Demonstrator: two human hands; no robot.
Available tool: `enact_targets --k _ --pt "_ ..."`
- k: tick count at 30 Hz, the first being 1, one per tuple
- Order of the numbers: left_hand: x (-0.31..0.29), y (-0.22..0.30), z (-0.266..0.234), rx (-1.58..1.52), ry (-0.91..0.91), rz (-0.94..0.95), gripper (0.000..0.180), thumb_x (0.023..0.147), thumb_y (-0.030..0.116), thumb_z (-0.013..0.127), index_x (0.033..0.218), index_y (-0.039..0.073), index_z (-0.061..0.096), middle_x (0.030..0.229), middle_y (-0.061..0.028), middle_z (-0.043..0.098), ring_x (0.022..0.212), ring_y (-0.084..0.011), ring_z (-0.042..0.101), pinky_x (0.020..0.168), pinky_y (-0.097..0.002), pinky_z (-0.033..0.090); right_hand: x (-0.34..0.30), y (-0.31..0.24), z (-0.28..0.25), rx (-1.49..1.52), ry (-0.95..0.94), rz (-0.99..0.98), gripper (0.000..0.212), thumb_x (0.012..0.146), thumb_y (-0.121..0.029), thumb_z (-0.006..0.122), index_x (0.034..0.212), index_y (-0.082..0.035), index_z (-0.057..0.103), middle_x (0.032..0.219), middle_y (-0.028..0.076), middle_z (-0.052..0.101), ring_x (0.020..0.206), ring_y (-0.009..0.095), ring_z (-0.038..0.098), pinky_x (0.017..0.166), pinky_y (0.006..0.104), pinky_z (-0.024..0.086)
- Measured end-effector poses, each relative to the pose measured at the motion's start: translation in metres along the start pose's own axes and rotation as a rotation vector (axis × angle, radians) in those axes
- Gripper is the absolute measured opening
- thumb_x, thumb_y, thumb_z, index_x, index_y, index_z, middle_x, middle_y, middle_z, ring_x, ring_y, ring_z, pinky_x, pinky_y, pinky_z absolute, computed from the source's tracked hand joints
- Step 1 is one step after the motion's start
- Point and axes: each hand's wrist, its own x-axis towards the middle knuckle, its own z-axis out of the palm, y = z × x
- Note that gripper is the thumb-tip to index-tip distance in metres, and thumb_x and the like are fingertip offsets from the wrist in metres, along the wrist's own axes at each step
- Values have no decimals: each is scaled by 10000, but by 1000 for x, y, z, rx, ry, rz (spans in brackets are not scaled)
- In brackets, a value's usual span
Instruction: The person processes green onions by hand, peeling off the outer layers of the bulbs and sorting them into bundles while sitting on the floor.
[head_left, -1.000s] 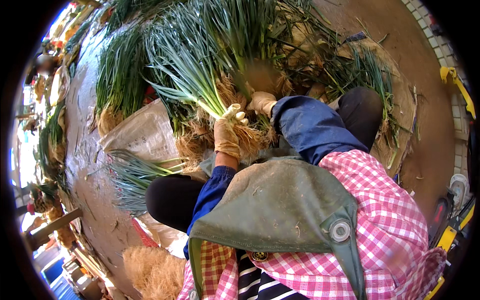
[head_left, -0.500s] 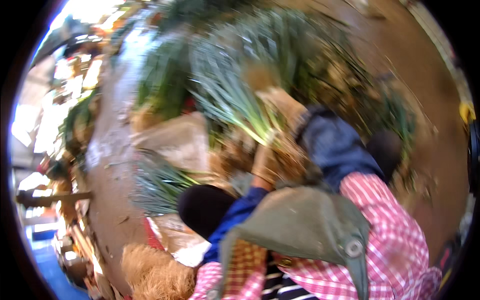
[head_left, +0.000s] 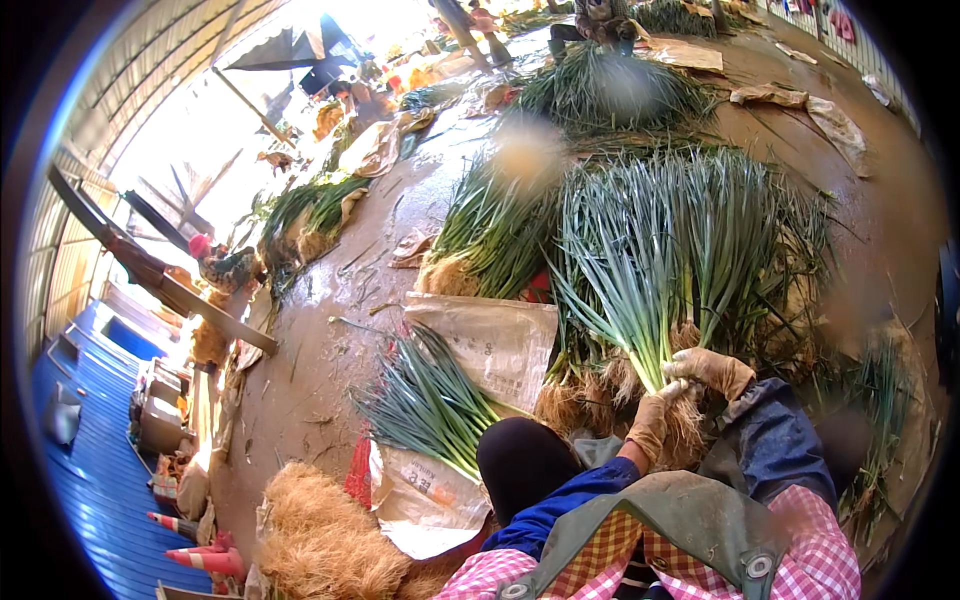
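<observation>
Both my hands wear tan work gloves. My left hand [head_left: 650, 428] is closed round the lower end of a bunch of green onions [head_left: 640, 320], just above its hanging brown roots [head_left: 687, 415]. My right hand [head_left: 712, 372] meets it from the right, its fingers closed on the same white stalk ends. The bunch's green leaves fan away from me, over a large pile of green onions [head_left: 715, 220]. The rooted ends [head_left: 570, 408] of other onions lie just left of my hands.
A smaller onion bunch [head_left: 425, 395] lies on sacking to my left, near a printed sack [head_left: 490, 340]. Tan fibrous strands [head_left: 325, 530] are heaped at the lower left. More onion piles [head_left: 490, 225] lie ahead; a person [head_left: 600, 20] sits beyond them. Another person [head_left: 225, 265] is at the far left.
My view has swung up and left, showing more of the surroundings. My right hand, earlier out among the leaves, is now down at the stalk ends beside my left hand.
</observation>
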Motion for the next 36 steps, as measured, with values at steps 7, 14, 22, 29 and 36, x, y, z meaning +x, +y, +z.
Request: enact_targets --k 7,14,22,29,36 --pt "4 4 26 -56 -153 -26 170 829 107 565 981 34 584 868 -44 600 695 -163 594 601 -282 512 11 41 -25 -911 477 -631 201 786 -241 594 765 -42 572 720 125 574 690 259 551 631 380 433" --pt "23 13 -7 0 124 17 204 862 214 581 952 33 603 825 -49 609 663 -149 569 577 -270 481 -76 -16 25 -288 255 -190 266 843 -299 621 739 -58 574 497 14 507 396 95 435 388 257 347" --pt "23 1 0 92 128 -26 243 830 193 608 1005 25 599 875 -72 620 711 -193 589 638 -292 497 -70 60 -41 -1040 99 402 336 795 -362 638 919 -51 667 841 85 653 752 220 622 651 356 489" --pt "12 4 11 -94 4 -96 244 832 164 588 1017 4 581 889 -121 638 721 -234 624 653 -331 533 17 56 -28 525 336 -242 420 885 -404 537 993 -5 613 636 2 572 446 75 448 413 198 366" --pt "15 5 7 -8 124 -97 252 817 119 566 1028 -19 566 860 -121 637 727 -251 634 677 -352 550 23 25 -13 -960 917 -181 399 895 -431 462 819 -63 598 640 116 586 540 249 575 482 381 456"
